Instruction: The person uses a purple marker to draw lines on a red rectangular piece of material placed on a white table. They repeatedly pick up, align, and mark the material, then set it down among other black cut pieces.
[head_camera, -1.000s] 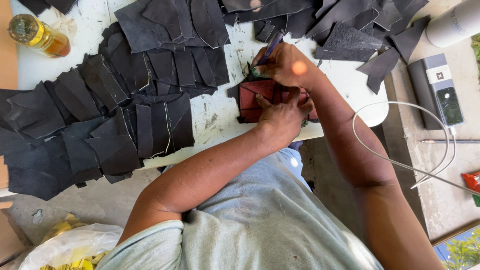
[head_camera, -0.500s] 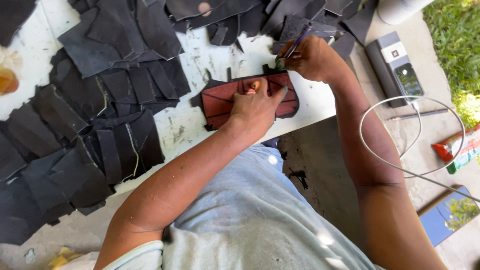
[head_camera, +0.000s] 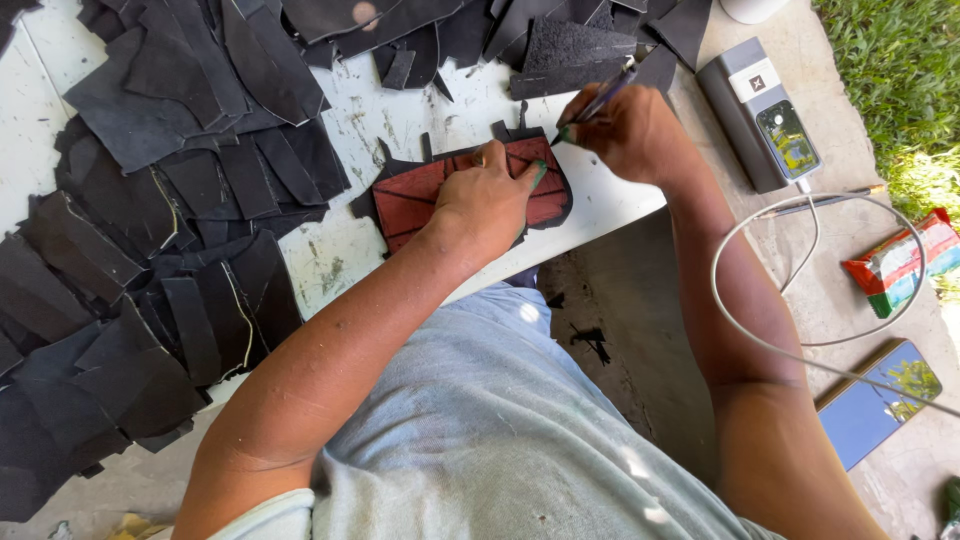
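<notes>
White table (head_camera: 420, 110): left hand (head_camera: 487, 200) pins template (head_camera: 410, 195) (red).

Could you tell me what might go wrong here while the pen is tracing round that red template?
The left hand presses the red template flat, fingertips close to where the pen in the right hand meets its edge; a slip could shift the template and spoil the line. The template and the black piece under it lie near the white table edge, so they could slide off.
</notes>
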